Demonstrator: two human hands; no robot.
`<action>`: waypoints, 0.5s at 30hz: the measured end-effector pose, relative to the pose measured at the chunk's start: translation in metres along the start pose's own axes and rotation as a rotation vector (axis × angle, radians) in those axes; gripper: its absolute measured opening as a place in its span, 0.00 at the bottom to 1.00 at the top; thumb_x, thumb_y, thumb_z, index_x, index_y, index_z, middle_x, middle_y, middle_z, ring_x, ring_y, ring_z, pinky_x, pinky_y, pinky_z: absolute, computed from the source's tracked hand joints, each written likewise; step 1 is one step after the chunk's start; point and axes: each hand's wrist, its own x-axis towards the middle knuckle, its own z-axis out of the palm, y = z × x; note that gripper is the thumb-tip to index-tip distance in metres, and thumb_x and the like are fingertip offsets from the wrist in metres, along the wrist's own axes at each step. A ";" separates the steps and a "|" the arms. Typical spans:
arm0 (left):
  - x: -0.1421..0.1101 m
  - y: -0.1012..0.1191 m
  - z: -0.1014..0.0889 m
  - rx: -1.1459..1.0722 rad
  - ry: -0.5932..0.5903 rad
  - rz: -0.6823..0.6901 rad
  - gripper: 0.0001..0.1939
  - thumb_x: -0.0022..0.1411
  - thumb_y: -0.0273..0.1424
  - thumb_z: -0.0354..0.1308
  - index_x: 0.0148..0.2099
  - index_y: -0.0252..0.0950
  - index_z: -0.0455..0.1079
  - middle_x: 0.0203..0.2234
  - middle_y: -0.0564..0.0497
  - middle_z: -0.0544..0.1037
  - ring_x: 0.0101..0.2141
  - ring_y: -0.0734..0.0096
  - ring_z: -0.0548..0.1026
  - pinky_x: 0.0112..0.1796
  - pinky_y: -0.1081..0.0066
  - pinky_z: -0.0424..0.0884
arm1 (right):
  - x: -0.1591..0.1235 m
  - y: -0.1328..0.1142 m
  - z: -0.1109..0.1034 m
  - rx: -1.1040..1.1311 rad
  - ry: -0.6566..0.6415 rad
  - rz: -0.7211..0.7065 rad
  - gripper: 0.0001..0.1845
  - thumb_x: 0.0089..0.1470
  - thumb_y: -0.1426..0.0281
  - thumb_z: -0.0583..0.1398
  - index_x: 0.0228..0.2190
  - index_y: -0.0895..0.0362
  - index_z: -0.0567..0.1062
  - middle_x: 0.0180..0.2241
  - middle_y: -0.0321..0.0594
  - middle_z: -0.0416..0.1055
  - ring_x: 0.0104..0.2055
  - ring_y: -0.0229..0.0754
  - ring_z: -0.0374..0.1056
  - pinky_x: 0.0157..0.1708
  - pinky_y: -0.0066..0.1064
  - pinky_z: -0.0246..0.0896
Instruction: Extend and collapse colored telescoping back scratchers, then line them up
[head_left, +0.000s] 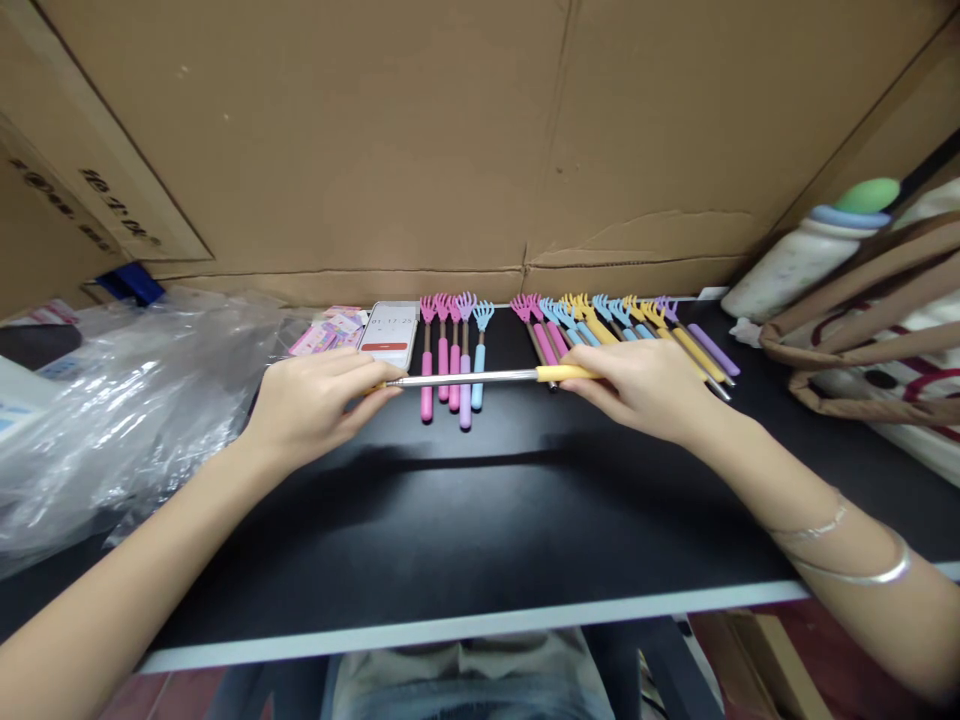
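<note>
A back scratcher (480,378) with a bare metal rod and a yellow handle is stretched level between my two hands above the table. My left hand (319,400) pinches its left end, where a bit of yellow shows and the head is covered by the fingers. The yellow handle is gripped by my right hand (645,385). Behind the rod lies a group of pink, purple and blue back scratchers (454,370), claws pointing away from me. Further right, partly behind my right hand, is a larger row of back scratchers (547,335) in pink, blue, yellow and purple.
A phone (390,335) with a timer lies beside colourful cards (330,330). Clear plastic bags (172,400) cover the left side. On the right are a white bottle (795,260) and a bag with brown handles (825,380). Cardboard (375,140) walls the back of the black table (465,540).
</note>
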 end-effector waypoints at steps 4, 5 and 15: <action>-0.001 -0.001 0.003 -0.018 -0.004 -0.004 0.08 0.63 0.34 0.52 0.38 0.40 0.71 0.28 0.57 0.79 0.29 0.75 0.76 0.23 0.75 0.60 | 0.000 0.000 0.001 -0.015 0.005 -0.007 0.20 0.61 0.57 0.47 0.35 0.55 0.72 0.24 0.35 0.71 0.24 0.35 0.64 0.22 0.27 0.43; -0.001 0.000 0.003 -0.019 -0.008 -0.004 0.08 0.63 0.34 0.52 0.38 0.40 0.71 0.28 0.57 0.79 0.29 0.75 0.76 0.23 0.75 0.59 | 0.000 0.000 0.001 -0.020 0.008 -0.010 0.20 0.61 0.57 0.47 0.35 0.55 0.72 0.24 0.35 0.71 0.24 0.35 0.64 0.22 0.27 0.43; -0.001 0.002 0.003 -0.023 -0.016 -0.006 0.09 0.64 0.34 0.50 0.37 0.41 0.71 0.27 0.57 0.79 0.30 0.75 0.77 0.24 0.75 0.61 | 0.001 0.001 0.006 -0.038 0.045 -0.026 0.20 0.61 0.57 0.47 0.34 0.54 0.73 0.23 0.35 0.71 0.23 0.35 0.64 0.22 0.27 0.42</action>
